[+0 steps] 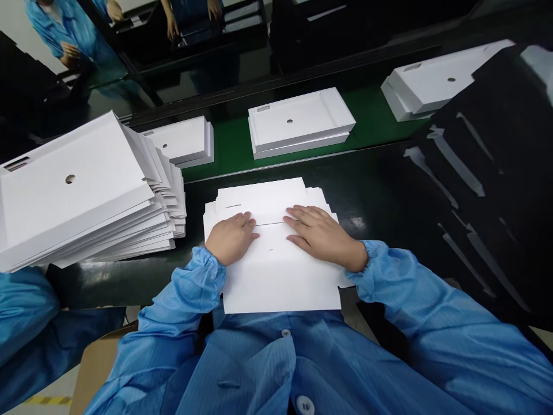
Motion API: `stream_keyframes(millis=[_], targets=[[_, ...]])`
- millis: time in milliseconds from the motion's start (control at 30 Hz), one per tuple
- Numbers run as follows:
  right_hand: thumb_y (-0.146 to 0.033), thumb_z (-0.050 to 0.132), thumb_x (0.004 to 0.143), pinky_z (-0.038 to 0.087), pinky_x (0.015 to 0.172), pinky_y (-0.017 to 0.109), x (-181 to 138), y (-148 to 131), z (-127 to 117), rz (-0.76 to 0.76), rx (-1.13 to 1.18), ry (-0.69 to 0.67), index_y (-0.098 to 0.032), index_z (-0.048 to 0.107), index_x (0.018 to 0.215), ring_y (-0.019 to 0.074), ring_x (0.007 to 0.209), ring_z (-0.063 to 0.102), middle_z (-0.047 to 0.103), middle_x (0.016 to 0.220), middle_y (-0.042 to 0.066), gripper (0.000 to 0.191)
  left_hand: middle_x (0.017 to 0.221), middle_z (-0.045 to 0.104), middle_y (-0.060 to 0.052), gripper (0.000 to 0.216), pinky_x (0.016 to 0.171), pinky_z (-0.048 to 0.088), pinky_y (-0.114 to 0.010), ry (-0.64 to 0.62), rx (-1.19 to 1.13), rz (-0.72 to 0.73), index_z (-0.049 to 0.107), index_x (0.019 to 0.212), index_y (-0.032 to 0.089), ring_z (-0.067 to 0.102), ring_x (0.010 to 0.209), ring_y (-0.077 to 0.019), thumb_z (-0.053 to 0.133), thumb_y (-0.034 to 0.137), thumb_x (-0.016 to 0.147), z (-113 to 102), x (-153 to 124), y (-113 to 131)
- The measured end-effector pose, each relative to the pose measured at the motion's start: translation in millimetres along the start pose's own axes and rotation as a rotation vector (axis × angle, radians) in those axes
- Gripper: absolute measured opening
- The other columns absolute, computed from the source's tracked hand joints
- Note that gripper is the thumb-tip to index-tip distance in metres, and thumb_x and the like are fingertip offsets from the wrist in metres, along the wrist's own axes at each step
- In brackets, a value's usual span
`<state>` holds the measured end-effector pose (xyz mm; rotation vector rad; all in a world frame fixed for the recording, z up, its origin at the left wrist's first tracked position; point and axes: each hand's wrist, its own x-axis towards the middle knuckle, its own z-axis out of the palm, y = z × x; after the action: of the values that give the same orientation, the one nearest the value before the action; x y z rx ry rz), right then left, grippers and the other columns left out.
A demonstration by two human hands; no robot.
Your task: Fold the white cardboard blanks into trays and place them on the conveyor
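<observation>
A white die-cut cardboard sheet lies in front of me on the dark table, its near edge at my body. A crease runs across it between my hands, with a slot at the upper left and a small mark below the crease. My left hand rests on the left part of the sheet, thumb pointing inward and fingers bent but not gripping. On the right side my right hand lies with fingers stretched flat over the crease. Both palms face down, and neither hand grasps anything.
A tall stack of white cardboard pieces stands at the left. Beyond the table's edge, folded white trays sit on a green conveyor belt. Dark material with pale strips is at the right. Co-workers in blue sleeves are across and beside me.
</observation>
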<state>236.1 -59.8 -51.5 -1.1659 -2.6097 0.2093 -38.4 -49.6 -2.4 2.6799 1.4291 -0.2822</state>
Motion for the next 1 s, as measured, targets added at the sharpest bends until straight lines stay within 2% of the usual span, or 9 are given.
stream_keyframes(millis=[133, 300, 433, 667, 800, 1000], targets=[[-0.035, 0.045, 0.102, 0.046, 0.099, 0.045, 15.2, 3.2, -3.6, 0.05, 0.023, 0.078, -0.017, 0.07, 0.124, 0.0302, 0.117, 0.058, 0.066, 0.126, 0.014, 0.038, 0.134, 0.064, -0.01, 0.035, 0.094, 0.052, -0.044, 0.135, 0.011, 0.036, 0.068, 0.125, 0.024, 0.061, 0.118, -0.0291, 0.05, 0.04, 0.1, 2.1, 6.2, -0.2], [-0.033, 0.052, 0.099, 0.045, 0.091, 0.042, 27.4, 12.7, 1.3, 0.064, 0.09, 0.108, -0.019, 0.075, 0.114, 0.028, 0.107, 0.058, 0.068, 0.11, 0.011, 0.03, 0.114, 0.068, -0.009, 0.033, 0.091, 0.049, -0.042, 0.261, -0.091, 0.04, 0.074, 0.117, 0.027, 0.062, 0.106, -0.0255, 0.049, 0.042, 0.101, 14.2, 18.3, -8.6], [-0.032, 0.055, 0.098, 0.045, 0.089, 0.04, 30.8, 13.5, 1.7, 0.058, 0.104, 0.098, -0.018, 0.074, 0.113, 0.0268, 0.103, 0.058, 0.069, 0.107, 0.01, 0.028, 0.106, 0.066, -0.008, 0.03, 0.088, 0.047, -0.04, 0.299, -0.195, 0.044, 0.073, 0.118, 0.027, 0.059, 0.099, -0.0232, 0.053, 0.038, 0.099, 24.1, 27.5, -14.4], [-0.031, 0.051, 0.1, 0.044, 0.084, 0.038, 35.6, 12.7, -3.1, 0.007, 0.003, 0.04, -0.016, 0.073, 0.109, 0.0262, 0.098, 0.059, 0.07, 0.106, 0.011, 0.028, 0.108, 0.063, -0.009, 0.037, 0.089, 0.043, -0.042, 0.286, -0.223, 0.014, 0.071, 0.124, 0.027, 0.054, 0.1, -0.0245, 0.052, 0.045, 0.098, 26.5, 32.0, -10.3], [-0.03, 0.051, 0.1, 0.044, 0.087, 0.039, 37.9, 13.8, -2.4, 0.02, 0.041, 0.029, -0.016, 0.072, 0.111, 0.0266, 0.099, 0.059, 0.069, 0.108, 0.012, 0.028, 0.113, 0.062, -0.008, 0.033, 0.093, 0.042, -0.044, 0.262, -0.254, -0.025, 0.071, 0.125, 0.029, 0.055, 0.106, -0.025, 0.057, 0.041, 0.097, 25.3, 37.7, -3.0], [-0.028, 0.058, 0.096, 0.042, 0.097, 0.04, 46.3, 17.7, -2.9, 0.103, 0.147, -0.052, -0.014, 0.068, 0.119, 0.0288, 0.107, 0.057, 0.066, 0.112, 0.013, 0.029, 0.117, 0.063, -0.006, 0.036, 0.104, 0.04, -0.045, 0.113, -0.323, -0.136, 0.067, 0.129, 0.029, 0.054, 0.116, -0.0263, 0.063, 0.031, 0.092, 11.4, 49.3, 1.9]])
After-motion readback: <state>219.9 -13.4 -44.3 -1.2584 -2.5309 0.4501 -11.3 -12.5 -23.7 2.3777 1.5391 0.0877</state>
